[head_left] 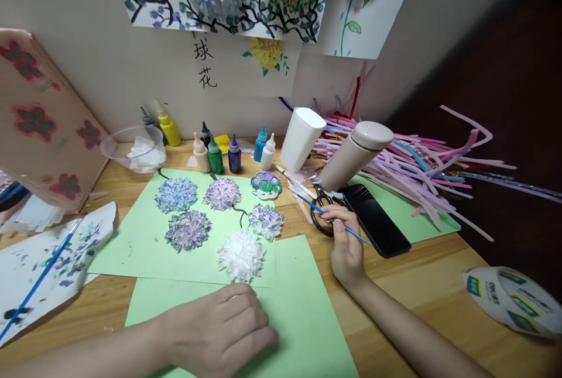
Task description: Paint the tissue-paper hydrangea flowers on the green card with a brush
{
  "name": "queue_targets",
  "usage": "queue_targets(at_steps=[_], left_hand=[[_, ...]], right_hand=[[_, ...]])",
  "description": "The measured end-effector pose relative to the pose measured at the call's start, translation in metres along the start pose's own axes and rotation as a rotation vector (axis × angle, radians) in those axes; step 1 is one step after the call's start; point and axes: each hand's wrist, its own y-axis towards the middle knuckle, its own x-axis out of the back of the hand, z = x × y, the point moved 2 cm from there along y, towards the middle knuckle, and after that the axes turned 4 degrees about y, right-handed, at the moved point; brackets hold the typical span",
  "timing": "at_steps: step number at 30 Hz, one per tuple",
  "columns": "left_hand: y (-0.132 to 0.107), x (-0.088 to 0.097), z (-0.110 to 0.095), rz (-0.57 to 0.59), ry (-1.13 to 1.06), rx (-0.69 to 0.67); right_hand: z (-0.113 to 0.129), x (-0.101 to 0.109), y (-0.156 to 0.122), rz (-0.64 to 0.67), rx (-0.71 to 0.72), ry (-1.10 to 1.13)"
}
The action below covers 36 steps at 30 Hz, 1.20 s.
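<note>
Your right hand pinches a slim blue paintbrush between thumb and fingers; the brush crosses over black-handled scissors, far end near a scalloped white dish smeared purple and green. Your left hand, back up, fingers curled, above a light-green paper sheet; cannot tell if it grips anything. Just beyond it: a fluffy white ruffled flower.

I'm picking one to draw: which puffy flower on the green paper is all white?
The white flower nearest the left hand, lowest in the group; the other four flowers show blue, purple or pinkish colouring.
</note>
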Motion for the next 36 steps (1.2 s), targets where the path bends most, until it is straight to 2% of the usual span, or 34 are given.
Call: queue_targets(at_steps=[6, 13, 16, 20, 27, 32, 36], left_hand=[[-0.004, -0.003, 0.003, 0.022, 0.054, 0.044], [-0.007, -0.010, 0.002, 0.078, 0.224, -0.024], [-0.009, -0.012, 0.001, 0.024, 0.248, -0.064], [-0.012, -0.011, 0.002, -0.081, 0.276, -0.062], [-0.019, -0.007, 0.010, -0.154, 0.283, 0.078], [-0.022, -0.009, 0.017, -0.192, 0.151, 0.253], [-0.022, -0.008, 0.021, -0.233, 0.073, 0.288]], right_hand=[[0.001, -0.013, 0.007, 0.105, 0.118, -0.077], [0.002, -0.028, 0.032, 0.096, 0.173, -0.174], [-0.003, -0.036, 0.042, 0.087, 0.169, -0.201], [-0.008, -0.039, 0.041, 0.100, 0.182, -0.224], [-0.013, -0.037, 0.037, 0.161, 0.152, -0.227], [-0.011, -0.040, 0.040, 0.195, 0.140, -0.257], [-0.010, -0.040, 0.041, 0.180, 0.148, -0.255]])
